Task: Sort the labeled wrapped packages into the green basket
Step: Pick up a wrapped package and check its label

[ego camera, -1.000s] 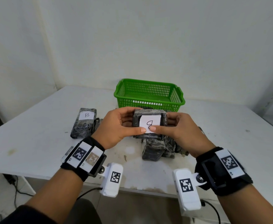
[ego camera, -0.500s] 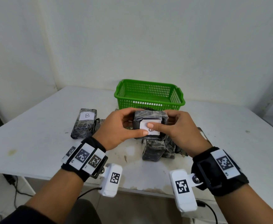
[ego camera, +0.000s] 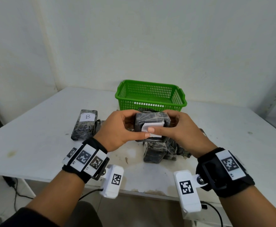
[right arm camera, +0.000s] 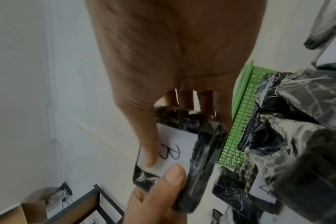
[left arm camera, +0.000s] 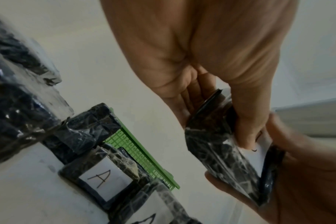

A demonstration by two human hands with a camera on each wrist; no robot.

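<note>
Both hands hold one dark plastic-wrapped package (ego camera: 152,118) in the air above the pile and just in front of the green basket (ego camera: 152,101). My left hand (ego camera: 134,125) grips its left end and my right hand (ego camera: 170,123) its right end. Both thumbs press on its white label (right arm camera: 182,145), which reads B. Another B package (ego camera: 85,125) lies on the table to the left. Nothing shows inside the basket. The left wrist view shows the held package (left arm camera: 220,151) and a package labelled A (left arm camera: 104,178) on the table.
A pile of several wrapped packages (ego camera: 157,149) lies on the white table (ego camera: 35,145) under my hands, reaching up to the basket's front wall (right arm camera: 238,121). Walls stand behind and to the left. A metal shelf frame (right arm camera: 82,204) and a cardboard box stand on the floor.
The held package has tipped, so its label faces the head camera less and a dark side shows on top. Both hands have kept their grip, and the thumbs have slid over the label.
</note>
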